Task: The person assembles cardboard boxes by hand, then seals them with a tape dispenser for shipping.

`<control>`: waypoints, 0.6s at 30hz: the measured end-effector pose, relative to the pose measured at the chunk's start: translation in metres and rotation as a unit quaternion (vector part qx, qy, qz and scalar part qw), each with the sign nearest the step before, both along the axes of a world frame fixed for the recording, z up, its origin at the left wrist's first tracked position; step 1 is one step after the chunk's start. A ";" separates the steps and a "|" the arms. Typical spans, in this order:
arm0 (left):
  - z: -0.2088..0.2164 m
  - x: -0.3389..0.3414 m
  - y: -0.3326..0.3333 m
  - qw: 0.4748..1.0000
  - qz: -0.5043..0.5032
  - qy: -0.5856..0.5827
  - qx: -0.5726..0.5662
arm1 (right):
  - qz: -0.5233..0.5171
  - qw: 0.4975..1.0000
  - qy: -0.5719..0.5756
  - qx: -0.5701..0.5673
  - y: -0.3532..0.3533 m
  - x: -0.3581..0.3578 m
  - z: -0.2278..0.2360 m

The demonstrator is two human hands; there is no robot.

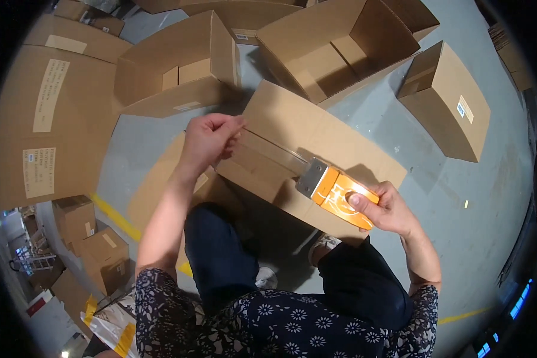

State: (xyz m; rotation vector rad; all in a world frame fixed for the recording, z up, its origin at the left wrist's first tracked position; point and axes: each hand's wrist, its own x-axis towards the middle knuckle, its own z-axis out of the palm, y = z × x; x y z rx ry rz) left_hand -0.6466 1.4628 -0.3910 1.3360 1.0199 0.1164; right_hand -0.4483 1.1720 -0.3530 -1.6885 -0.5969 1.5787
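Note:
My right hand (392, 210) grips an orange tape dispenser (339, 196) with a grey metal head, thumb on its side. From that head a strip of clear packing tape (273, 156) runs leftward to my left hand (209, 142), whose thumb and fingers are pinched together on its end. Under the stretched tape lies a brown cardboard box (334, 134), in front of my knees. I cannot tell whether the tape touches the cardboard. Its near side is partly in shadow, and the dispenser covers part of its right portion.
Open boxes stand beyond, one at the far left (161, 95) and a larger one (370, 77) at the far right. A closed box (459, 101) sits to the right on the grey floor. A big carton (71, 128) rises at left, with smaller boxes (104, 253) below it.

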 end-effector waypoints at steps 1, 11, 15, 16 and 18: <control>-0.001 0.002 0.004 1.000 -0.001 0.002 0.001 | -0.003 1.000 0.004 -0.002 0.004 -0.002 0.002; -0.034 -0.002 0.015 0.971 0.004 0.025 0.239 | 0.005 1.000 0.001 0.004 0.029 -0.005 0.001; -0.040 0.003 0.013 0.965 0.026 -0.023 0.260 | 0.006 1.000 -0.018 0.011 0.028 -0.005 -0.005; -0.041 0.003 0.012 0.965 0.025 -0.022 0.259 | -0.006 1.000 -0.006 0.009 0.028 -0.005 -0.003; -0.046 0.002 0.011 0.963 0.027 0.013 0.269 | -0.020 1.000 0.005 0.009 0.028 -0.005 -0.003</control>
